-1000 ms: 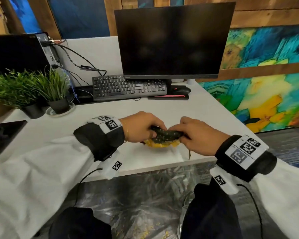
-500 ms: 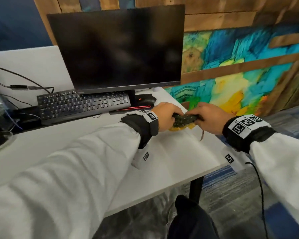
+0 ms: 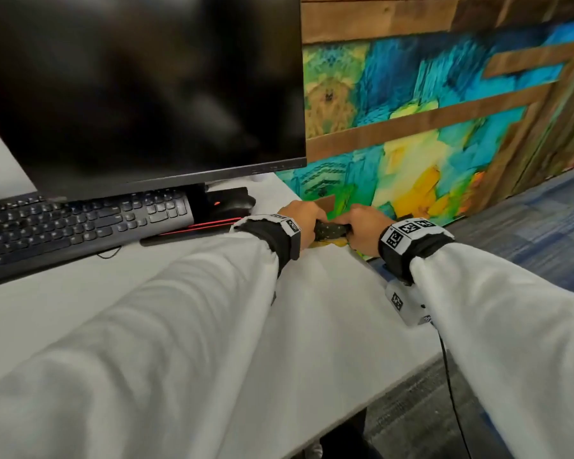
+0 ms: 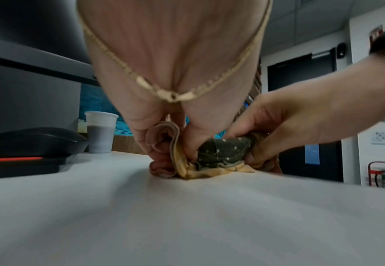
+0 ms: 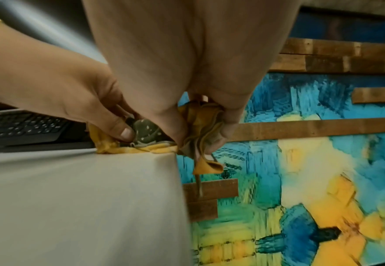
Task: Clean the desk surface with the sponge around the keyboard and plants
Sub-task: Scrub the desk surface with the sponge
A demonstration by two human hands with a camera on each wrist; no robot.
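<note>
A crumpled sponge cloth [image 3: 331, 231], dark green with pale dots on top and yellow beneath, lies on the white desk [image 3: 312, 313] at its far right edge. My left hand [image 3: 304, 218] grips its left end [image 4: 223, 149] and my right hand [image 3: 362, 226] grips its right end [image 5: 148, 133]. A yellow corner hangs over the desk edge under my right fingers [image 5: 227, 129]. The black keyboard [image 3: 73, 226] sits to the left, below the monitor [image 3: 140, 94]. No plants are in view.
A black mouse [image 3: 234, 203] sits on a black pad with a red stripe [image 3: 193, 228] just left of my hands. A white paper cup [image 4: 100, 133] stands behind it. A painted wall panel [image 3: 411, 134] rises beyond the desk's right edge; carpeted floor lies below.
Both hands have slid the cloth away from the near desk edge to the far right edge beside the mouse pad. The view swung right, so the plants dropped out of sight.
</note>
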